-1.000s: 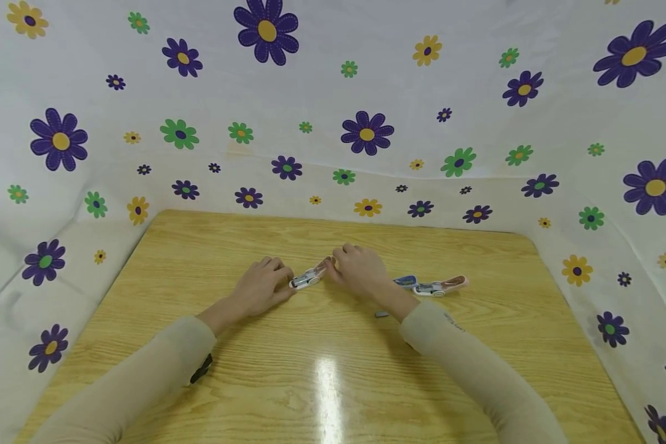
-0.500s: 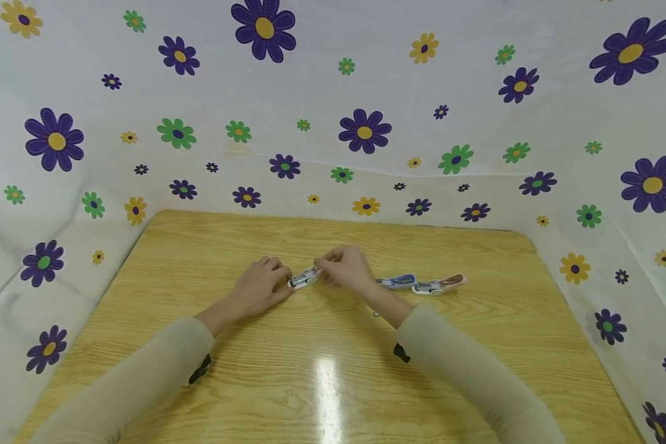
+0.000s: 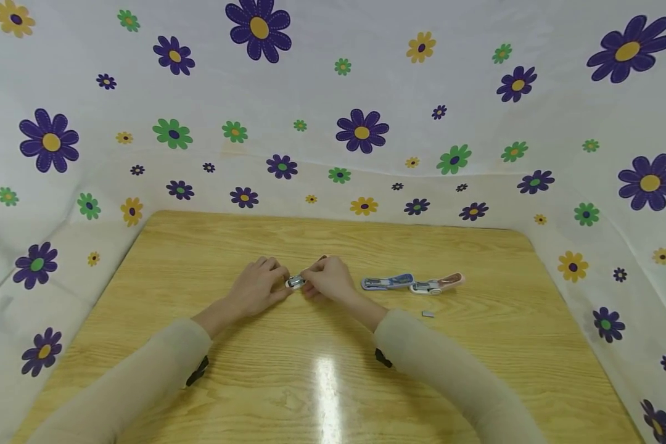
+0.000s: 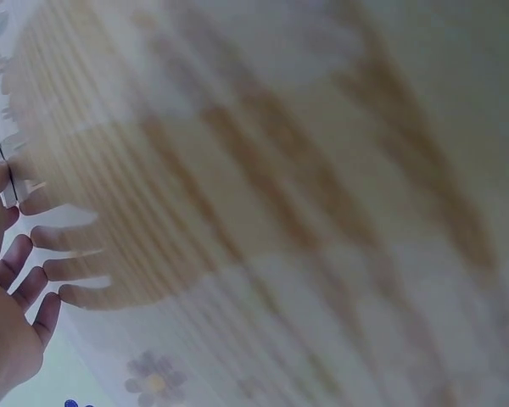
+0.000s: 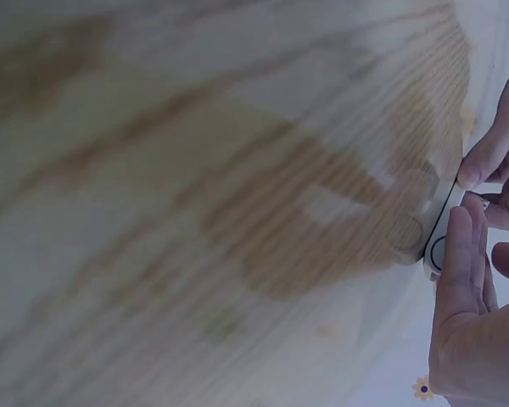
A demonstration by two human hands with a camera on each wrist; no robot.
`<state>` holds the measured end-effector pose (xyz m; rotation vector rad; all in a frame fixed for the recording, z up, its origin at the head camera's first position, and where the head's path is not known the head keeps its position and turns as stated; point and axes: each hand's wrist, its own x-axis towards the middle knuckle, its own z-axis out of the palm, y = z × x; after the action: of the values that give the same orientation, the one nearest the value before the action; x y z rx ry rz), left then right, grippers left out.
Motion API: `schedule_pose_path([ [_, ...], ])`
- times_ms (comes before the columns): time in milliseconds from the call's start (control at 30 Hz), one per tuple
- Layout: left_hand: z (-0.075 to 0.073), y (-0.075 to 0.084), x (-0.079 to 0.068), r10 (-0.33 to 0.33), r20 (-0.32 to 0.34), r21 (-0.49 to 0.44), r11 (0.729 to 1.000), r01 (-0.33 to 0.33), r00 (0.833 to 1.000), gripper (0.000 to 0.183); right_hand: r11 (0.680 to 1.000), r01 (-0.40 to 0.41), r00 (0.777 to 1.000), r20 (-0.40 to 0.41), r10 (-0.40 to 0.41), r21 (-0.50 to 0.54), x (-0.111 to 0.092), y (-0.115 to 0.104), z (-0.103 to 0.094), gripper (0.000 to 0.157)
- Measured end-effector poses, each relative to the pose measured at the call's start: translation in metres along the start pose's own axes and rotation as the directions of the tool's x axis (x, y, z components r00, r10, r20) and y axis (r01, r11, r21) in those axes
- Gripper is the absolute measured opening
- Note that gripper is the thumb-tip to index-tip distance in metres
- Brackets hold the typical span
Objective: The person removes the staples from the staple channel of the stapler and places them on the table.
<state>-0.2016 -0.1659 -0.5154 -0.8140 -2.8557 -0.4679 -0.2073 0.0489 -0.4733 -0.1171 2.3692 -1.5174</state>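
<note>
In the head view a small white and brownish-pink stapler (image 3: 295,282) lies opened out between the two hands. My left hand (image 3: 258,287) grips its left end with thumb and fingers. Over its middle and hinge is my right hand (image 3: 330,280), pinching there with thumb and fingertips; the brownish handle end pokes out behind. Whether a small piece sits between these fingertips is hidden. In the right wrist view the stapler's white side with a round pivot (image 5: 439,253) shows between both hands. In the left wrist view only part of the left hand (image 4: 17,314) shows.
To the right on the wooden table (image 3: 227,382) lie an opened blue stapler (image 3: 387,282) and, touching its end, another white and pink stapler (image 3: 436,284). A short grey strip (image 3: 428,314), seemingly staples, lies nearer. Flower-printed cloth (image 3: 311,148) encloses the table's back and sides.
My right hand has shifted left and down from the stapler's handle end to its middle. The left hand stays put. The blue stapler and grey strip are now uncovered by the right arm.
</note>
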Motion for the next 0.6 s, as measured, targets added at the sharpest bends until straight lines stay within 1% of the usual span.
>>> schedule_pose_path([
  [233,0.0004,-0.0008,-0.002,-0.003,-0.008,0.002,1.0,0.004,1.0,0.024,0.998,-0.052,0.998,-0.026,0.051,-0.046,0.0067,-0.0017,0.0049,0.021],
  [400,-0.0002,-0.0006,-0.0018,0.006,-0.007,-0.001,1.0,-0.006,1.0,0.024,0.997,-0.079,0.996,-0.044,0.078,-0.016,0.0065,-0.0023,0.0077,0.02],
  [600,0.0002,0.0001,-0.0016,0.007,-0.007,-0.005,1.0,-0.007,1.0,0.024,0.997,-0.075,0.996,-0.047,0.076,0.008,0.0035,-0.0034,0.009,0.02],
])
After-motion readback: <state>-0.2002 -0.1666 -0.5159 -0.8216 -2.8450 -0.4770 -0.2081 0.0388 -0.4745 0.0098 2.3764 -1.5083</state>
